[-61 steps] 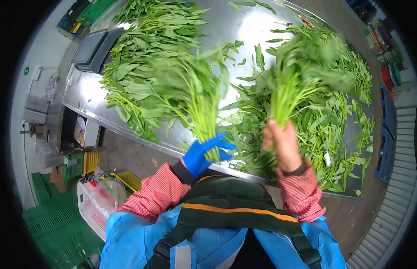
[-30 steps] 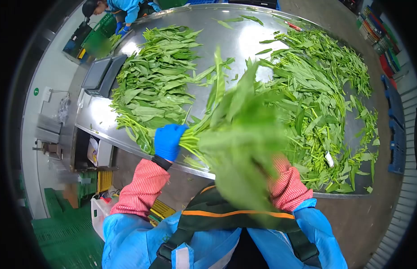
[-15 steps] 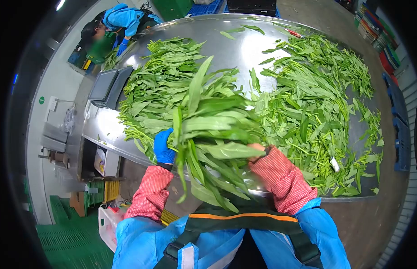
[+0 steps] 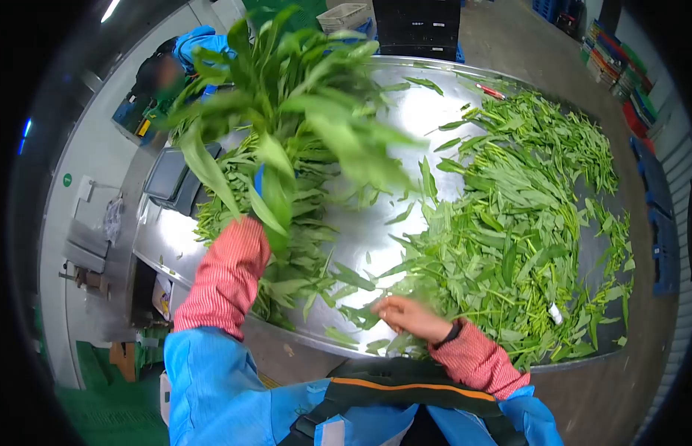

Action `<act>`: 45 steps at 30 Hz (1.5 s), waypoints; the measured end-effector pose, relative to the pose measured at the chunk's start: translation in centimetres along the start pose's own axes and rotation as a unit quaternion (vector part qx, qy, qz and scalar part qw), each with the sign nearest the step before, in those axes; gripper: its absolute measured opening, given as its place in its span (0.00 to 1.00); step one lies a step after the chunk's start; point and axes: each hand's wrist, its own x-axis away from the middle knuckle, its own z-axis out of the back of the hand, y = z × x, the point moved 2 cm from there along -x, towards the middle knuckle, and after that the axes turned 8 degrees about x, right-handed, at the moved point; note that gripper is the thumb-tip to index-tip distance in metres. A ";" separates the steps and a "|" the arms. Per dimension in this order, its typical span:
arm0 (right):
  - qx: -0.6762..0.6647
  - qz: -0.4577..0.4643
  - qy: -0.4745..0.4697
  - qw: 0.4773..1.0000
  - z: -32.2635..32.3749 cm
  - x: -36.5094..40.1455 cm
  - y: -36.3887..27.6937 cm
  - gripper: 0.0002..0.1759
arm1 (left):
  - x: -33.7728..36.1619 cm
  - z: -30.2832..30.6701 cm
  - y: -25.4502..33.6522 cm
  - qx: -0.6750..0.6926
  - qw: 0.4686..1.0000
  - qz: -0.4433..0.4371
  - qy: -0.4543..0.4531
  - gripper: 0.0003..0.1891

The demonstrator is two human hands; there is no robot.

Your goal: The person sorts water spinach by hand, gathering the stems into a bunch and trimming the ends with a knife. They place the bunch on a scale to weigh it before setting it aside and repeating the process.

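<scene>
My left hand (image 4: 259,179), in a blue glove mostly hidden by leaves, holds up a big bunch of long green leaves (image 4: 279,111), blurred by motion. Under and behind this bunch lies a pile of leafy stems (image 4: 316,215) on the left of the metal table (image 4: 346,238). My bare right hand (image 4: 413,318) is low over the near part of the table, palm down, beside loose leaves; its fingers are bent and look empty. To its right spreads a larger heap of leafy greens (image 4: 509,223).
A grey scale (image 4: 169,175) stands at the table's left edge. Beyond it a co-worker in a blue sleeve (image 4: 201,44) bends over. A red object (image 4: 491,91) lies at the far edge, and black crates (image 4: 418,28) stand behind the table.
My left hand has lifted the bunch up and away toward the far left. My right hand has come off the bunch and is now lower, near the table's front edge.
</scene>
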 end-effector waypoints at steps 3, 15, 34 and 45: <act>-0.019 -0.016 -0.006 1.000 0.3 0.0 0.3 0.13 | -9.2 -2.0 2.1 0.125 0.987 -0.083 -0.054 0.18; -0.088 -0.075 0.120 0.986 5.9 -1.9 1.6 0.13 | 1.8 -15.3 -0.2 -0.141 0.837 0.221 -0.481 0.21; 0.008 0.053 0.143 0.988 5.1 -4.3 3.3 0.11 | -22.0 -16.3 -9.3 -0.672 0.702 -0.092 -0.218 0.22; 0.097 0.069 0.176 0.977 8.8 2.4 -1.3 0.11 | -3.4 -22.4 4.7 -0.475 0.819 -0.261 -0.189 0.48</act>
